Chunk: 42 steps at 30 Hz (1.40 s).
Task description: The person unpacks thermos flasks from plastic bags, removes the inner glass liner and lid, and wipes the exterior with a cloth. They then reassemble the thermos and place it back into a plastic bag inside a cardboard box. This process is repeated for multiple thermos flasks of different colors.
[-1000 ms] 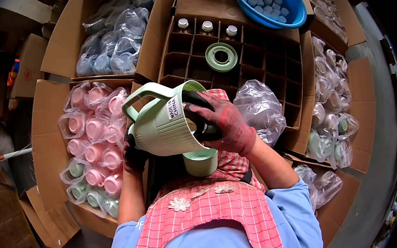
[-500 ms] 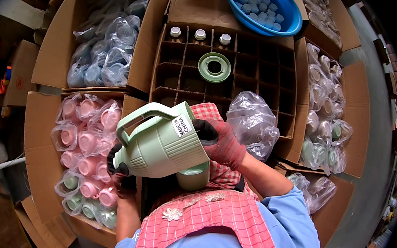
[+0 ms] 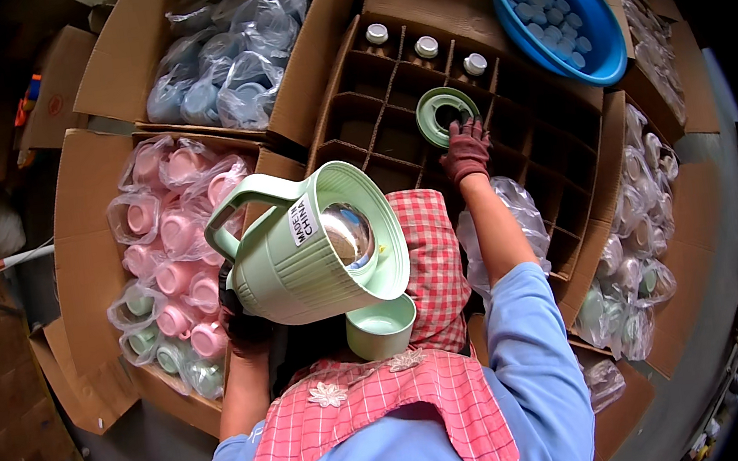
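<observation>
My left hand (image 3: 243, 318), in a dark glove, is closed round the narrow end of a light green vacuum jug (image 3: 286, 264). The jug lies tilted on its side above my lap, handle up, its wide open end facing right with a silvery glass liner (image 3: 348, 235) showing inside. My right hand (image 3: 467, 150), in a red and dark glove, reaches forward with its fingers closed on the near right rim of a green ring-shaped base (image 3: 435, 121). That base rests on the carton dividers. A light green cup (image 3: 383, 328) sits at my lap beneath the jug.
The divided carton (image 3: 354, 126) holds several white-capped bottles (image 3: 426, 47). A blue basin (image 3: 612, 72) of small translucent caps stands at its far right. Cartons of bagged pink and green cups (image 3: 177, 277), bagged blue pieces (image 3: 251, 56) and other bagged pieces (image 3: 633, 244) surround it.
My right hand has left the jug and moved forward to the ring-shaped base. The jug's open end has turned more toward view, still held by my left hand. The whole view has shifted.
</observation>
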Each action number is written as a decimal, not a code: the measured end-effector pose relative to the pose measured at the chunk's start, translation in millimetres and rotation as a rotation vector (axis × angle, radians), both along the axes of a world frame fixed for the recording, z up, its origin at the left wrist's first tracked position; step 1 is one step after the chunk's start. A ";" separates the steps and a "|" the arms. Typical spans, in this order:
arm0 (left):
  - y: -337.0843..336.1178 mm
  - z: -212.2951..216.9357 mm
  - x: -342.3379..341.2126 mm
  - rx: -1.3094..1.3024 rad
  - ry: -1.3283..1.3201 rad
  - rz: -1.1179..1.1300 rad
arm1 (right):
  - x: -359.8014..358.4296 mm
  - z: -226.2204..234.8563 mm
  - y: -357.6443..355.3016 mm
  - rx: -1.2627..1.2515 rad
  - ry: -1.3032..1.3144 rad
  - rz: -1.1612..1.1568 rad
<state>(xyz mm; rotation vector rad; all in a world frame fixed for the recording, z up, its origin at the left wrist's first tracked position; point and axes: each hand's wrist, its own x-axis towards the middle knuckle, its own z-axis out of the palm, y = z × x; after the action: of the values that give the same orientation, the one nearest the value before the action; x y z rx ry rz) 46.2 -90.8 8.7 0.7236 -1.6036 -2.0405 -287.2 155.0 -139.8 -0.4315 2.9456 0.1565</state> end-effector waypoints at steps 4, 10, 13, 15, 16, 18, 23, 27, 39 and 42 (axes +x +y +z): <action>-11.6 -21.5 11.8 -0.191 -0.080 -0.058 | -6.4 7.1 -5.4 -0.063 0.060 0.079; -1.8 13.7 -18.0 -0.111 -0.118 -0.213 | 37.0 127.7 0.9 -1.610 -0.396 -0.016; 2.0 -1.8 -17.8 0.263 0.156 -0.162 | 83.2 195.2 7.1 -1.730 -0.398 0.281; 5.8 -9.6 -13.1 0.448 0.257 -0.142 | 98.6 210.3 12.6 -1.644 -0.302 0.468; 8.5 -5.6 -15.2 0.436 0.265 -0.169 | 103.5 214.7 14.9 -1.591 -0.241 0.565; 13.2 4.5 -17.2 0.502 0.285 -0.237 | 117.9 224.1 12.4 -1.600 -0.169 0.658; 21.1 20.5 -11.7 0.558 0.273 -0.331 | 146.8 245.8 17.1 -1.391 -0.119 0.820; 13.5 -8.1 4.9 -0.257 -0.019 -0.310 | 160.2 262.0 16.0 -1.351 -0.059 0.905; 17.0 8.6 9.7 0.602 0.300 -0.440 | 181.4 267.2 30.5 -1.356 -0.022 0.928; 13.0 6.1 7.2 0.195 0.242 -0.560 | 187.9 268.9 34.5 -1.351 -0.027 0.880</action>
<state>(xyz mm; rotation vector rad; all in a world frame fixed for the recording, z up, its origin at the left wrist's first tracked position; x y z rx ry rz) 53.4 -77.8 14.8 0.0675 -1.6009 -2.5828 -99.3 189.5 129.1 -1.7308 2.1145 -1.7078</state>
